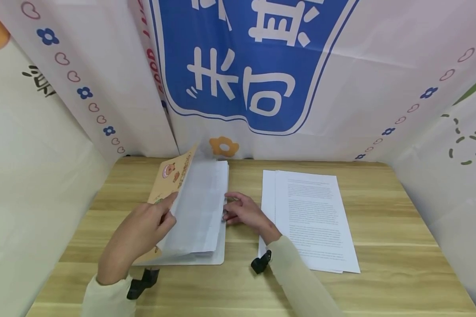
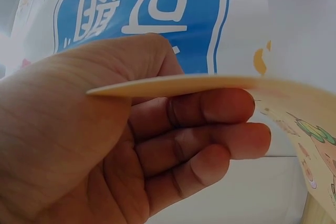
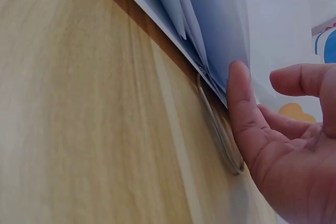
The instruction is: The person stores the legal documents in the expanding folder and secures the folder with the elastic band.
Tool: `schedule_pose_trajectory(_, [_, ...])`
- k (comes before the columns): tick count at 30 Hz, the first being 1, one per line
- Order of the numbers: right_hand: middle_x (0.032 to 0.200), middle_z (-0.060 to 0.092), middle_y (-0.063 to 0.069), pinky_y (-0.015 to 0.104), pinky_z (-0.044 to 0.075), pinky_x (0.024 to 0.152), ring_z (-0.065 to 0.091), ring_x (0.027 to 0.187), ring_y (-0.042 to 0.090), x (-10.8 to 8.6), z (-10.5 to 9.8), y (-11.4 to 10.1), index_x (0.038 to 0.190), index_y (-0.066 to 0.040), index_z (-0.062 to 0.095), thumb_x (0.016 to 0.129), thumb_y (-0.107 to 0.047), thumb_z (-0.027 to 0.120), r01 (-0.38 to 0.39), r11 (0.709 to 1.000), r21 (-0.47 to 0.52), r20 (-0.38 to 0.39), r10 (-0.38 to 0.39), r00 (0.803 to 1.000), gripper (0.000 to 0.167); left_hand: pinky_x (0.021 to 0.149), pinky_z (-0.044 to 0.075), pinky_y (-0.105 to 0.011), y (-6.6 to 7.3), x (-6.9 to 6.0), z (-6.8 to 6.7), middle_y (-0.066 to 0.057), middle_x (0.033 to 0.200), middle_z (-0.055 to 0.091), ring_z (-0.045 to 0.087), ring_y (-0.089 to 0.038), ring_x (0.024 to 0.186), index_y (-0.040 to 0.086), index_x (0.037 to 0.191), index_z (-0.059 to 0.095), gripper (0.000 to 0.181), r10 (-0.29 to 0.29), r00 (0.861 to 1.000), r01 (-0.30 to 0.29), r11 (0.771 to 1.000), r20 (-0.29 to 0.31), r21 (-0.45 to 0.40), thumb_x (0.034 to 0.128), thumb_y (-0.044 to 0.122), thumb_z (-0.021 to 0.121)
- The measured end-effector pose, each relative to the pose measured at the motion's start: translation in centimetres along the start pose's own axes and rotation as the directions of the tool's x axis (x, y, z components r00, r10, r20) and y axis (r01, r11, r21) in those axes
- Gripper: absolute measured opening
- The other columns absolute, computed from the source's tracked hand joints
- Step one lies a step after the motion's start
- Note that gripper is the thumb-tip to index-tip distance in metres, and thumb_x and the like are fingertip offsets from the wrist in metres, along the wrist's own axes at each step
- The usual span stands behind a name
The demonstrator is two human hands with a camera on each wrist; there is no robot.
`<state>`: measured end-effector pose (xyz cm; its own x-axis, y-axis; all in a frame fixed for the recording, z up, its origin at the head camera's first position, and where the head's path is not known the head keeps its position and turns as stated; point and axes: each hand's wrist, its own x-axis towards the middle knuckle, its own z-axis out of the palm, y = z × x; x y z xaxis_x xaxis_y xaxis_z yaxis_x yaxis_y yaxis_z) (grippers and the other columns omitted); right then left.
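Note:
A document folder (image 1: 219,257) lies on the table with its tan, cartoon-printed cover (image 1: 162,182) raised at a slant. My left hand (image 1: 140,231) grips the cover's free edge; in the left wrist view the cover (image 2: 210,82) passes between thumb and fingers (image 2: 210,140). Inside, translucent sleeves and white sheets (image 1: 200,198) show. Beside the folder's right edge, my right hand (image 1: 243,211) has its fingers apart, one fingertip (image 3: 240,74) touching the sleeves' edge. A thin grey loop (image 3: 223,132) sticks out from the folder under that hand.
To the right lies a stack of printed paper (image 1: 313,220), with the right forearm across its lower left corner. Wood-grain table (image 1: 396,246) surrounds both. Printed cloth walls (image 1: 365,88) rise behind and at both sides.

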<state>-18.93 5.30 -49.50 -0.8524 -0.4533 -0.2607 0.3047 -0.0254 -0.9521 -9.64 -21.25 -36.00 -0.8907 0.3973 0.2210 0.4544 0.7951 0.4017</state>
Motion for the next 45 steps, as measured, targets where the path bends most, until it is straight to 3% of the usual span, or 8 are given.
schedule_pose_trajectory(11, [0.117, 0.064, 0.017, 0.032, 0.058, 0.076, 0.067, 0.088, 0.021, 0.2, 0.2, -0.1, 0.151, -0.005, 0.049, 0.106, -0.011, 0.055, -0.007, 0.999, -0.053, 0.028, 0.009, 1.000, 0.046, 0.042, 0.026, -0.022, 0.2, 0.1, 0.0, 0.015, 0.054, 0.031, 0.025, 0.002, 0.045, -0.013, 0.138, 0.056, 0.050, -0.009, 1.000, 0.009, 1.000, 0.001, 0.002, 0.0900, -0.001, 0.052])
schedule_pose_trajectory(21, [0.120, 0.065, 0.013, 0.030, 0.056, 0.072, 0.063, 0.086, 0.019, 0.6, 0.5, -0.1, 0.150, -0.005, 0.051, 0.106, -0.011, 0.053, -0.021, 0.995, -0.096, 0.005, 0.021, 1.000, 0.045, 0.043, 0.024, -0.021, 0.4, 0.3, 0.1, 0.016, 0.054, 0.029, 0.023, 0.002, 0.045, -0.012, 0.139, 0.056, 0.051, -0.020, 1.000, 0.020, 1.000, 0.007, -0.004, 0.0898, -0.001, 0.051])
schedule_pose_trajectory(24, [0.118, 0.065, 0.012, 0.029, 0.055, 0.070, 0.062, 0.084, 0.019, 0.5, 0.8, -0.2, 0.150, -0.004, 0.050, 0.105, -0.011, 0.054, -0.014, 0.992, -0.125, 0.000, 0.014, 1.000, 0.046, 0.043, 0.025, -0.021, 0.4, 0.3, 0.2, 0.015, 0.054, 0.030, 0.025, 0.001, 0.046, -0.012, 0.139, 0.056, 0.051, -0.028, 1.000, 0.028, 1.000, 0.012, -0.004, 0.0898, 0.000, 0.052])
schedule_pose_trajectory(32, [0.088, 0.052, 0.009, 0.029, 0.046, 0.062, 0.050, 0.066, 0.018, 0.5, 1.2, -0.4, 0.149, -0.007, 0.054, 0.103, -0.018, 0.055, 0.000, 0.971, -0.238, -0.017, -0.005, 1.000, 0.047, 0.042, 0.026, -0.022, 0.4, 0.1, 0.2, 0.015, 0.054, 0.032, 0.027, 0.001, 0.045, -0.012, 0.140, 0.055, 0.052, -0.036, 0.999, 0.036, 0.999, 0.022, -0.007, 0.0900, 0.000, 0.052])
schedule_pose_trajectory(45, [0.088, 0.052, 0.006, 0.029, 0.041, 0.057, 0.045, 0.060, 0.016, 0.7, 1.2, -0.7, 0.153, -0.012, 0.051, 0.104, -0.014, 0.053, -0.005, 0.945, -0.326, 0.043, 0.020, 0.999, 0.049, 0.043, 0.026, -0.022, 0.2, 0.1, 0.1, 0.015, 0.054, 0.031, 0.025, 0.001, 0.046, -0.011, 0.139, 0.056, 0.051, -0.026, 1.000, 0.026, 1.000, 0.014, 0.007, 0.0902, 0.000, 0.051])
